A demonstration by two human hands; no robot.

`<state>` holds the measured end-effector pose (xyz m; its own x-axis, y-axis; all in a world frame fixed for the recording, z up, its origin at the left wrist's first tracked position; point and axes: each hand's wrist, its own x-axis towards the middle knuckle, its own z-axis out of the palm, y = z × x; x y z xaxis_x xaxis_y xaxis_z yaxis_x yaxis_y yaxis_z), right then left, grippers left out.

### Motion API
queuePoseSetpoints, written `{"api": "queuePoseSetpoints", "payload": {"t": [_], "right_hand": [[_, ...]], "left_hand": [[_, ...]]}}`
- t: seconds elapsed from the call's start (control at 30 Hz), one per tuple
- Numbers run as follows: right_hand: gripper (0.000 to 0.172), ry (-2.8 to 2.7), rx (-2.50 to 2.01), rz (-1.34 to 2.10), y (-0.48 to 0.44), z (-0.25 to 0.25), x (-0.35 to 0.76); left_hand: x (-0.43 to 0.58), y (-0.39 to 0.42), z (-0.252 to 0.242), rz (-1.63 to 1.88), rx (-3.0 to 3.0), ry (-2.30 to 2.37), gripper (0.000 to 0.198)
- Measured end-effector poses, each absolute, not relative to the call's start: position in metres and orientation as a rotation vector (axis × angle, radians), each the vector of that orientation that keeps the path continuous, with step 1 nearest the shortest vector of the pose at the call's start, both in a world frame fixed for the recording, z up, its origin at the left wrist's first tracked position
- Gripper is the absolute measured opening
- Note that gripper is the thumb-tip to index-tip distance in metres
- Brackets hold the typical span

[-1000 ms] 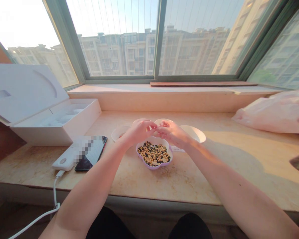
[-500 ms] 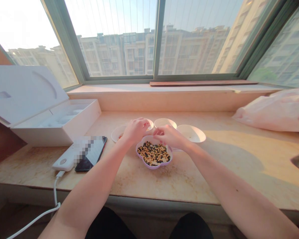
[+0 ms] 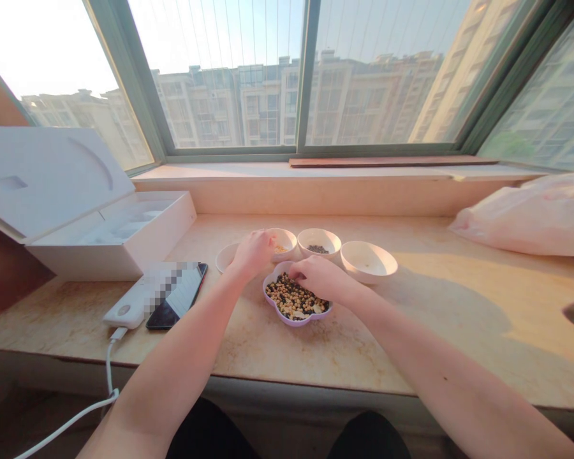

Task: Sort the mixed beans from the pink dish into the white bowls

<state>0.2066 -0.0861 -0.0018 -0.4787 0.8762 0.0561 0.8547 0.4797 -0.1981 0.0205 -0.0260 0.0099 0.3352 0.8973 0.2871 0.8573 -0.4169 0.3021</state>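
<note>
Mixed beans (image 3: pixel 291 298) fill a scalloped lilac dish (image 3: pixel 291 323) right under the right hand (image 3: pixel 318 278), whose fingers (image 3: pixel 299 273) curl narrowly onto the pile, any pinched bean hidden. Beyond them, the left hand (image 3: pixel 253 255) droops its fingers (image 3: pixel 270 240) toward a white bowl (image 3: pixel 289 236) of yellow beans (image 3: pixel 280 249); whether they hold any, I cannot tell. A bowl of black beans (image 3: pixel 318 249) sits just past the right fingertips on the marble windowsill (image 3: pixel 363 344).

Left forearm (image 3: pixel 172 376) and right forearm (image 3: pixel 440 376) are extended forward, angled inward. Left hand (image 3: pixel 253 254) is held palm-down, fingers curled under and hidden from view. Right hand (image 3: pixel 316 278) is held palm-down, lower and further right, fingertips bent downward. Hands are kept just apart.
</note>
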Motion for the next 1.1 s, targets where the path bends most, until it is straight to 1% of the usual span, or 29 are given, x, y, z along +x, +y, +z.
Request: {"api": "queuePoseSetpoints", "payload": {"t": [0.27,0.4,0.53,0.67,0.8,0.87,1.0,1.1], "right_hand": [[0.032,-2.602,-1.540,0.164,-0.090,-0.001,0.202],[0.034,-2.598,-1.461,0.178,-0.091,-0.003,0.203],[0.026,-2.508,-1.373,0.249,-0.089,0.004,0.208],[0.018,-2.199,-1.382,0.336,-0.081,0.012,0.222],[0.008,-1.909,-1.446,0.322,-0.069,0.010,0.239],[0.006,-1.831,-1.470,0.277,-0.064,0.007,0.246],[0.008,-1.785,-1.552,0.178,-0.058,0.003,0.252],[0.012,-1.803,-1.627,0.157,-0.057,0.002,0.253]], "left_hand": [[0.020,-0.029,0.017,0.615,2.516,1.638,0.029],[0.021,-0.033,0.019,0.626,2.534,1.622,0.028],[0.022,-0.036,0.023,0.665,2.538,1.583,0.028],[0.023,-0.038,0.026,0.663,2.590,1.432,0.029],[0.026,-0.041,0.023,0.440,2.693,1.161,0.028],[0.029,-0.044,0.020,0.296,2.718,1.059,0.027],[0.034,-0.054,0.017,-0.014,2.741,0.994,0.032],[0.038,-0.060,0.017,-0.151,2.789,0.965,0.032]]}}
